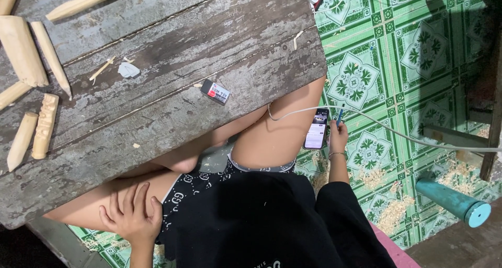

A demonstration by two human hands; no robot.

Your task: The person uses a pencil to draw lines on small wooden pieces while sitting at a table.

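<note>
Pale carved wooden pieces (31,85) lie at nine to ten o'clock on the weathered grey plank table (172,43), well apart from both hands; several taper to points and one short block (44,126) carries cut relief. Toward the middle sit a crumpled white scrap (128,70) and a small black-and-red eraser (215,91), neither being touched.

Down at seven o'clock the left hand (130,213) rests flat on the bare thigh, fingers spread and relaxed, holding nothing.

Moving across to three o'clock, the right hand (338,137) hangs beside the knee over the green patterned floor tiles (387,54). Its fingers are curled around a smartphone (317,129) with a lit screen, and a slim blue pen (340,114) is pinched upright in the same grasp. A white cable (408,137) runs from the phone's top edge out toward the right.

By my judgement the phone is light, rigid, smooth-sided and breakable over hard tile; it is best gripped along both long edges near the middle, mindful that the tethered cable can tug it. Sharing the grasp with the pen probably weakens the hold.

At four o'clock a teal cylinder (454,200) lies among sawdust (389,210).
</note>
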